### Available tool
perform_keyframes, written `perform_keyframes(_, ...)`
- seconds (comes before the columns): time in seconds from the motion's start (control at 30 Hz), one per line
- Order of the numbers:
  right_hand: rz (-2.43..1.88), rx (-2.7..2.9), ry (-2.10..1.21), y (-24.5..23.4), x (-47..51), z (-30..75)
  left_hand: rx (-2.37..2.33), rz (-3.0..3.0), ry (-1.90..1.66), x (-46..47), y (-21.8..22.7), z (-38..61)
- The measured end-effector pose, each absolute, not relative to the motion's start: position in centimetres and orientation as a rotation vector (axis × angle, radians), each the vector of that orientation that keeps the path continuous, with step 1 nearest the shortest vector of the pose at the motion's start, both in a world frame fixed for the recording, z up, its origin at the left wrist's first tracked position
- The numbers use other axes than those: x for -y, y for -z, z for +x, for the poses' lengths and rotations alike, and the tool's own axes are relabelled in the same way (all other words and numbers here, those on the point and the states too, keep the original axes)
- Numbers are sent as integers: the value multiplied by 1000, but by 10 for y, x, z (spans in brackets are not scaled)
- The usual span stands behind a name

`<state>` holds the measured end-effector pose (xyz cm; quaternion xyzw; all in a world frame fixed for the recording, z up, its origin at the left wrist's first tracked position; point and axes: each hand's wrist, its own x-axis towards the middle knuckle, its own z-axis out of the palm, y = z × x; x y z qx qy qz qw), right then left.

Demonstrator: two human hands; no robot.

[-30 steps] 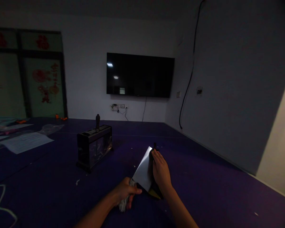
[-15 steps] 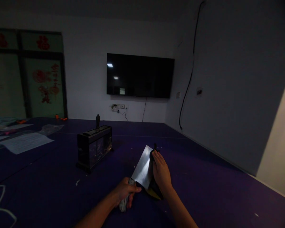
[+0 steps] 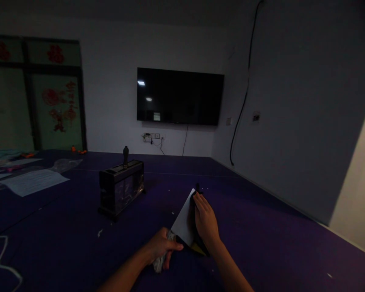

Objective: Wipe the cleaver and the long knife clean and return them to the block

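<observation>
In my left hand [image 3: 162, 245] is a cleaver, its fingers closed around a handle wrapped in pale, crumpled material [image 3: 158, 264]. The broad, bright blade [image 3: 183, 223] points up and away, tilted to the right. My right hand [image 3: 206, 219] presses against a dark thing [image 3: 197, 238] with a yellow patch at its lower end, its fingers held together. This dark thing lies along the blade's right side and covers that edge; its kind cannot be made out. To the left stands a black knife block [image 3: 121, 188] with clear sides and one black handle [image 3: 125, 156] sticking up.
Papers [image 3: 33, 181] and clear plastic [image 3: 67, 164] lie on the purple table [image 3: 261, 243] at the left. A white cord [image 3: 1, 255] curls at the near left. Small white scraps dot the surface. Walls close off the back and right; a screen [image 3: 180, 97] hangs behind.
The cleaver has shifted slightly right, and less of its blade shows beside the dark thing. The bright glare on the blade has faded to an even grey. My right hand has barely moved.
</observation>
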<state>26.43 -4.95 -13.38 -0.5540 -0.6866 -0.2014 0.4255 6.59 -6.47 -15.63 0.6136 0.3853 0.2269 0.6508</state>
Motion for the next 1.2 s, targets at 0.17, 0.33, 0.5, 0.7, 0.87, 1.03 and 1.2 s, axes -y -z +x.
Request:
perform_keyframes(0.17,-1315,1829,532,124,59,253,-875,1425,-484,67,151,66)
perform_keyframes(0.33,-1310,1865,537,117,66,245,-874,1407,-527,65,155,67)
perform_keyframes(0.5,-1325,1855,517,119,64,246,-863,1390,-556,65,158,69)
perform_keyframes(0.7,-1363,1803,473,128,57,252,-859,1362,-652,65,155,71)
perform_keyframes(0.87,-1424,1797,420,130,57,252,-880,1344,-702,65,154,71)
perform_keyframes(1.03,-1420,1784,386,127,60,250,-874,1360,-688,63,155,70)
perform_keyframes(1.2,-1386,1843,296,125,63,244,-878,1367,-649,62,157,70)
